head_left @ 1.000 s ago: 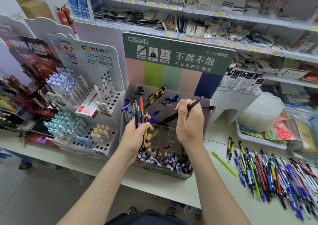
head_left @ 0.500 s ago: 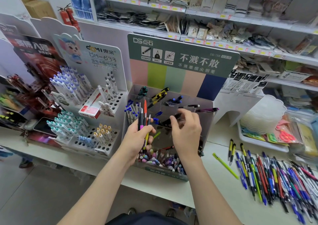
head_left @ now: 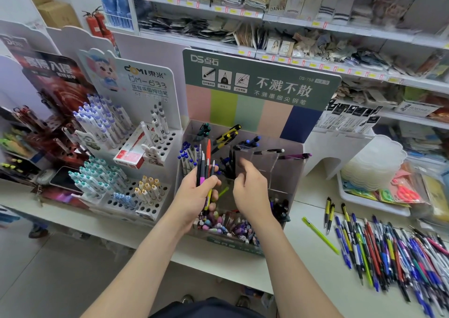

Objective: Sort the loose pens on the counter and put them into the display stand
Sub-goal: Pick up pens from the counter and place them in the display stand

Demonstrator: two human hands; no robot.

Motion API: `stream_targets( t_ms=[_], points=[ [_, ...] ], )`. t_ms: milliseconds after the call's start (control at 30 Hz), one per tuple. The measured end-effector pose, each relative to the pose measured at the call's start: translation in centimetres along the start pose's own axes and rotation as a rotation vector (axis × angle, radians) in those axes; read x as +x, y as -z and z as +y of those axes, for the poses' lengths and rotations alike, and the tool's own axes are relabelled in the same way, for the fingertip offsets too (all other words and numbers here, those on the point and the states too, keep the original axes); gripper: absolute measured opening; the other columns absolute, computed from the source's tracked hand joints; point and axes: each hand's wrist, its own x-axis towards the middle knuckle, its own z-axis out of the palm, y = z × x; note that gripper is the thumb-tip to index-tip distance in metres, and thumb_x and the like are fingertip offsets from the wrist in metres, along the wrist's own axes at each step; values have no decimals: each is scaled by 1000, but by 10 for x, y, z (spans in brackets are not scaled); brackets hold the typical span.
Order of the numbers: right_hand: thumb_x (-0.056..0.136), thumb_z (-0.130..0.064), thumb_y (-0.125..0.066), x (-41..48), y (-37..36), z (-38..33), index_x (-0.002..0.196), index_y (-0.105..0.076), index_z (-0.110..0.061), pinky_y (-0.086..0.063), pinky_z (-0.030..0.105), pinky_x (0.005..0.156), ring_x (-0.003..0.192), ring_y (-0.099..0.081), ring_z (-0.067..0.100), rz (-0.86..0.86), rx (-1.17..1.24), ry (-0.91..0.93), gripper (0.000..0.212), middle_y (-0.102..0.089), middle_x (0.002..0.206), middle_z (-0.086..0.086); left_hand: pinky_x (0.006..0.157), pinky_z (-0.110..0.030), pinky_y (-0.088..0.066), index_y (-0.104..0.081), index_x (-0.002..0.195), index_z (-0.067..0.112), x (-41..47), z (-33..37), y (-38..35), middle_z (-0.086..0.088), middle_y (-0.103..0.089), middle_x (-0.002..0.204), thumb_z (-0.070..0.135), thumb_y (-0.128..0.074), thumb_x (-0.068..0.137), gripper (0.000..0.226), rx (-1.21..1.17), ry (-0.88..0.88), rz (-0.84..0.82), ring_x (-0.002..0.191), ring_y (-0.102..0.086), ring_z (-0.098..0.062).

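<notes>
- Head view: the left hand (head_left: 198,193) grips a fistful of pens (head_left: 205,167) upright, just in front of the clear display stand (head_left: 289,171).
- The right hand (head_left: 251,188) hovers beside it over the stand's middle compartments, fingers loosely curled, holding nothing.
- Loose pens (head_left: 388,252) lie heaped on the counter (head_left: 311,201) at the right; one green pen (head_left: 320,236) lies apart, between heap and stand.

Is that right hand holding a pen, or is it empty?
Empty. The right hand hovers at the stand, fingers loosely curled round nothing; the left hand grips a bunch of pens.
</notes>
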Motion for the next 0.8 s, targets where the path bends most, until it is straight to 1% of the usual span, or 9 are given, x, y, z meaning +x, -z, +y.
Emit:
stream_targets(
  t_ms=[67,167,233,300,367,433,533,633,800],
  points=[
    [105,-6,-51,-3,1,-2,147,-58,-13,-42,26,114,133,-57,18,117,9,65,43,-65,140,2,51,-31,-44,-62,125,14,-3,2,1,-5,-68,93,16,-59,108,17,24,-21,-43,69,-55,-17],
    [105,-15,-58,-3,10,-18,139,-65,-25,-49,23,94,104,-60,7,190,161,160,36,-63,119,-6,53,-29,-43,-64,120,19,-5,4,2,1,-65,83,20,-60,109,13,128,-57,-138,66,-53,-15],
    [107,-30,-58,-3,16,-30,146,-57,-37,-40,17,100,112,-49,7,81,150,197,40,-51,124,-5,64,-28,-52,-66,124,24,-5,8,1,6,-72,88,25,-62,108,17,221,-90,-214,73,-64,-15],
    [105,-45,-56,2,21,-33,140,-59,-47,-33,28,108,122,-37,14,1,9,176,35,-44,128,-5,75,-29,-56,-68,124,25,-6,11,0,6,-76,97,29,-66,106,19,327,-126,-283,85,-71,-14],
    [101,-51,-61,6,25,-30,120,-71,-49,-33,39,108,124,-36,18,-31,-50,119,22,-48,125,-6,66,-27,-49,-68,116,23,-7,12,0,10,-70,83,25,-67,105,11,394,-141,-315,72,-62,-10],
    [97,-51,-67,10,31,-27,103,-76,-46,-39,42,106,124,-46,17,-14,66,85,12,-59,120,-9,59,-32,-45,-69,108,24,-8,11,1,6,-62,74,22,-69,103,6,400,-130,-314,65,-56,-16],
    [104,-34,-65,12,42,-30,101,-75,-30,-53,35,91,102,-68,11,193,410,63,11,-75,102,-6,54,-33,-46,-70,110,24,-11,12,3,-6,-66,78,21,-72,101,9,331,-93,-315,65,-57,-26],
    [112,-26,-53,10,51,-32,112,-66,-20,-60,38,81,91,-75,22,431,634,36,14,-78,95,5,47,-30,-43,-63,120,22,-15,12,2,-13,-76,94,21,-71,103,19,234,-54,-329,64,-57,-25],
    [116,-16,-35,-5,44,-33,120,-49,-14,-62,43,76,87,-71,28,746,588,165,15,-71,103,10,46,-31,-40,-52,128,16,-16,8,-2,-11,-75,99,24,-61,108,22,209,-59,-251,63,-53,-21]
  ],
)
